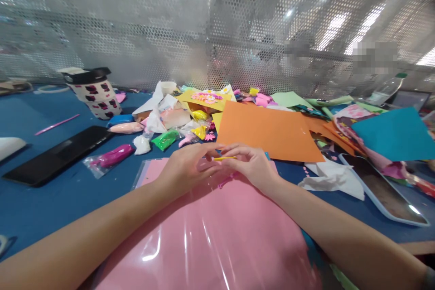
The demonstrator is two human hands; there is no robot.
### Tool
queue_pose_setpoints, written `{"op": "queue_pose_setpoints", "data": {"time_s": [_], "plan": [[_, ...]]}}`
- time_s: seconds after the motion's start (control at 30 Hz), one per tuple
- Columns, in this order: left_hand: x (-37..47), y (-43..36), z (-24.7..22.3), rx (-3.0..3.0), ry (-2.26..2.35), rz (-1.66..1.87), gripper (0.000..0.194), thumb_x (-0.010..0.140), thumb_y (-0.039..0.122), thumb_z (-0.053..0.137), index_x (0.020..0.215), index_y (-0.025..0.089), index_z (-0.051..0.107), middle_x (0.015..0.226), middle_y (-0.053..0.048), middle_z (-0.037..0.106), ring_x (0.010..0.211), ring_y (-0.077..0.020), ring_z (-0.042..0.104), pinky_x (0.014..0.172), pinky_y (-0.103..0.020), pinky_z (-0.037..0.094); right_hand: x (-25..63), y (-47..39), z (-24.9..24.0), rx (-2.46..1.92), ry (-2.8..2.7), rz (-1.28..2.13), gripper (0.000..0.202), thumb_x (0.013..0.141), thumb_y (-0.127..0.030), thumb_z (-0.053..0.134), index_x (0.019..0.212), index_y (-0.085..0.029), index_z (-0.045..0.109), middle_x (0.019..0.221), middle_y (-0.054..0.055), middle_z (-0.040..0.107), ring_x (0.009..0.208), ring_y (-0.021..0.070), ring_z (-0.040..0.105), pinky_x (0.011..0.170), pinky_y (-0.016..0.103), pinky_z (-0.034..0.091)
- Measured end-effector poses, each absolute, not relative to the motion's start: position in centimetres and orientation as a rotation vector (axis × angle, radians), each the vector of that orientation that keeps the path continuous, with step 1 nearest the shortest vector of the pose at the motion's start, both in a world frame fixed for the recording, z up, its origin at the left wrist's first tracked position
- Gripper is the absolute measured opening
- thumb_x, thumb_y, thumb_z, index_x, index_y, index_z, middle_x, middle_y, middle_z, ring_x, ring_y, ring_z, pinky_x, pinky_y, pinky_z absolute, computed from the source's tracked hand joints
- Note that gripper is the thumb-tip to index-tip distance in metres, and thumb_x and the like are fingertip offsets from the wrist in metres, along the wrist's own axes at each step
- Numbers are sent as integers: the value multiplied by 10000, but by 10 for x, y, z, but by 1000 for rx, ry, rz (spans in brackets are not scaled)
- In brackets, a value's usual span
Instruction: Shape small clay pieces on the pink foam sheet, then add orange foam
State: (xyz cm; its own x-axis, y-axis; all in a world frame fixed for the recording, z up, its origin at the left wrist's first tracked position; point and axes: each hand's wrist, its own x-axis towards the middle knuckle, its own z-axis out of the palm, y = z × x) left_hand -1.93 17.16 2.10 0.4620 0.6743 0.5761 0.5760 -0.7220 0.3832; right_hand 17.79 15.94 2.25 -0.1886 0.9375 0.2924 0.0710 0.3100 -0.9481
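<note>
Both of my hands meet above a pink sheet in a clear plastic sleeve [217, 235]. A thin yellow strip [224, 158], perhaps of clay, lies between their fingertips. My right hand [256, 167] pinches its right end between thumb and fingers. The curled fingers and thumb of my left hand [185, 163] close around its left end, partly hiding it. Just below the fingers, a small pink stick-like piece [227, 181] rests on the sleeve. An orange sheet [268, 131] lies right behind my right hand.
Left of my hands are a bagged magenta clay pack [113, 156], a green pack [166, 139], a black flat case [57, 156] and a patterned cup [97, 95]. To the right lie crumpled tissue [335, 179], a phone [384, 188] and a blue sheet [396, 136]. A perforated metal screen [170, 27] stands behind.
</note>
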Motion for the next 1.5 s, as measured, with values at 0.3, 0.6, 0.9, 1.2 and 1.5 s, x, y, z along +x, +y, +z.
{"op": "queue_pose_setpoints", "data": {"time_s": [0.3, 0.6, 0.9, 1.2, 1.5], "plan": [[-19, 172, 21, 2646, 917, 1252, 210, 936, 398, 571, 984, 236, 696, 898, -12, 755, 822, -173, 697, 729, -303, 529, 181, 158, 25, -982, -1622, 964, 54, 737, -230, 750, 686, -248, 756, 1053, 36, 733, 1040, 194, 667, 994, 394, 492], [-20, 171, 30, 2319, 993, 1184, 247, 876, 391, 628, 1001, 199, 721, 901, -51, 756, 764, -158, 694, 687, -264, 567, 187, 168, 21, -991, -1619, 978, 129, 768, -346, 733, 776, -218, 752, 1050, 67, 703, 1032, 209, 659, 892, 380, 540], [-16, 171, 32, 2100, 1161, 997, 209, 835, 376, 629, 760, 213, 735, 759, -2, 740, 718, -159, 670, 658, -246, 522, 185, 165, 16, -962, -1813, 719, 123, 764, -340, 742, 792, -221, 746, 989, 55, 690, 974, 200, 653, 904, 382, 527], [-22, 176, 31, 1983, 1038, 1011, 417, 852, 542, 573, 1084, 216, 691, 1185, -98, 684, 1048, -262, 641, 814, -367, 548, 186, 162, 23, -1026, -1778, 817, 113, 784, -313, 719, 731, -214, 741, 945, 50, 669, 947, 193, 638, 855, 364, 530], [-29, 190, 22, 1864, 959, 1207, 586, 934, 610, 416, 1344, 197, 484, 1308, -123, 597, 1073, -240, 608, 838, -363, 531, 196, 151, 38, -1050, -2175, 1314, 227, 832, -371, 668, 781, -177, 772, 747, 34, 714, 668, 123, 592, 588, 239, 450]]}}
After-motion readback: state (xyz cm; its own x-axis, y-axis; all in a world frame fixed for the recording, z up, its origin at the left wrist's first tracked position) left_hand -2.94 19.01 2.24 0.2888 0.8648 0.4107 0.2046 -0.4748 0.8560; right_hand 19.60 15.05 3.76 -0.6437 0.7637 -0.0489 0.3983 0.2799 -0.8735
